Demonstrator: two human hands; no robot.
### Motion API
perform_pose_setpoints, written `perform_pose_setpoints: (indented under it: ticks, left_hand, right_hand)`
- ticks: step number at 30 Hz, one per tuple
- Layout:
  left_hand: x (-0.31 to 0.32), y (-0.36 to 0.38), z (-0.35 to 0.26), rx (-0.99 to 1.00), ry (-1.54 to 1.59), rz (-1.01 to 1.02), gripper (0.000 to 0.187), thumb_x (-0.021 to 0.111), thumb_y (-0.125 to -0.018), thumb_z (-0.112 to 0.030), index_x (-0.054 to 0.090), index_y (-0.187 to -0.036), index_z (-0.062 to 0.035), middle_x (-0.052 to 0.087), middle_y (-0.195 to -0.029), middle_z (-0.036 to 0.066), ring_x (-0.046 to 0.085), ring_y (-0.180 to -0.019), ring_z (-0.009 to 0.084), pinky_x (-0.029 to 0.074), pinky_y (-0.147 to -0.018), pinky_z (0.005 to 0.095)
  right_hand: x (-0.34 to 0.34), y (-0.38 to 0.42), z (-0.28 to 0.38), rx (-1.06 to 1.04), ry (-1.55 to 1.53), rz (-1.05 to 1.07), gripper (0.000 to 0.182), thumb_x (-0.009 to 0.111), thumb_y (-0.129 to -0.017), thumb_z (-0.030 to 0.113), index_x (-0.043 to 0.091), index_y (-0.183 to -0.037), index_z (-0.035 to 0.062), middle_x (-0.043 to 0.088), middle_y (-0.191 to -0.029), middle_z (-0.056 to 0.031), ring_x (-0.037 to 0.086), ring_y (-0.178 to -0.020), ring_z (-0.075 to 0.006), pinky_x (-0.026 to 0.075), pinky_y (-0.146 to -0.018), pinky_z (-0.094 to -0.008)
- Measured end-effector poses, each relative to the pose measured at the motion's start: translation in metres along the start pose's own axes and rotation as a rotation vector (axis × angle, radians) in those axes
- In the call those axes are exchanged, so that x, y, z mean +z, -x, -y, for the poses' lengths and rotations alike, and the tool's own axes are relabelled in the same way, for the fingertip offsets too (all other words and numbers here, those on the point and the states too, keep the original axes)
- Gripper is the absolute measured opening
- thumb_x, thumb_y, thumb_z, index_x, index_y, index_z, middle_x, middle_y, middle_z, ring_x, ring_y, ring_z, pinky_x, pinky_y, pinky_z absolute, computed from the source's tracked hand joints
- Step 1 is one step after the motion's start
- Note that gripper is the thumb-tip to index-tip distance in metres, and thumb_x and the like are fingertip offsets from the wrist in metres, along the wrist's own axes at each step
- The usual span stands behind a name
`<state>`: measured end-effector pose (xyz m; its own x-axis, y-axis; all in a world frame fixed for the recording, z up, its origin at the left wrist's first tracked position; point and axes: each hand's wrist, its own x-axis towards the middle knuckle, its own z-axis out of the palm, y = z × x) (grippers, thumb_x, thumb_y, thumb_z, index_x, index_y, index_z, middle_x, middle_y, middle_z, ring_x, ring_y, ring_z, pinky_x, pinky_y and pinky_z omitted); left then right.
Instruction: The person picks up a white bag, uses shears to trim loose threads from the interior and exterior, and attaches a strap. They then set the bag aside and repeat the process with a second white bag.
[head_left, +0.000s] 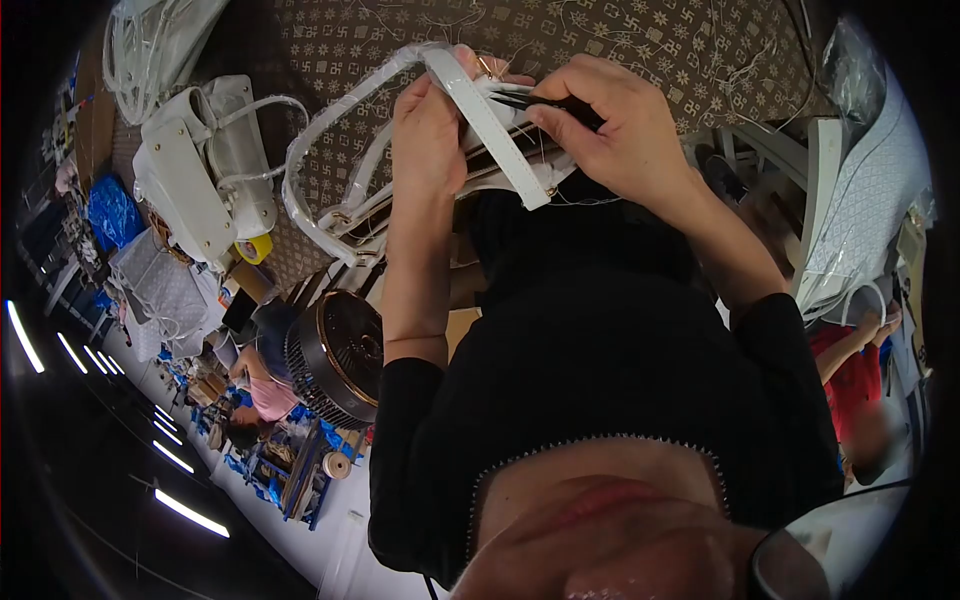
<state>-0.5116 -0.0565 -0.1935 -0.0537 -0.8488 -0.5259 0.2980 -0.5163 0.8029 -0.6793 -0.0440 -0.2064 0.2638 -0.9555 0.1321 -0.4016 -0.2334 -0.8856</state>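
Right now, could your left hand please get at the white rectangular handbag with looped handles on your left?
Probably not without letting go: the left hand seems occupied gripping a white strapped bag with gold fittings, whose plastic-wrapped handle loops between that hand and the handbag.

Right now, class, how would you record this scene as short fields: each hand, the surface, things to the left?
Left hand: holds a white bag, partly hidden by its strap
Right hand: holds a black pointed tool, tip at the bag
Surface: brown patterned cloth, loose threads
To the left: another white bag, yellow roll, dark fan
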Motion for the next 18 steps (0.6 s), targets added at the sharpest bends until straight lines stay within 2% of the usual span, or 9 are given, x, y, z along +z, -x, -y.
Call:
perform_pose_setpoints:
  ticks: [16, 18]
  left_hand:
    - [-0.0035, -0.0023, 0.0037, 0.029, 0.059, 0.023, 0.028, 0.055, -0.088, -0.025, 0.059, -0.087, 0.0029, 0.063, -0.081, 0.011, 0.064, -0.078, 0.0225, 0.051, -0.068, 0.0291]
    - [-0.0036, -0.0019, 0.0026, 0.014, 0.057, 0.019, 0.028, 0.055, -0.087, -0.025, 0.06, -0.087, 0.0028, 0.063, -0.081, 0.011, 0.063, -0.075, 0.0194, 0.051, -0.066, 0.0269]
  right_hand:
    - [0.0017, -0.0018, -0.0015, 0.012, -0.01, -0.002, 0.013, 0.064, -0.075, 0.019, 0.059, -0.079, 0.0084, 0.056, -0.072, -0.0053, 0.057, -0.068, -0.0252, 0.044, -0.056, -0.0339]
    - [0.0029, -0.0018, -0.0034, -0.004, 0.002, -0.005, 0.013, 0.064, -0.075, 0.02, 0.059, -0.08, 0.0084, 0.056, -0.072, -0.0053, 0.057, -0.069, -0.0252, 0.044, -0.057, -0.034]
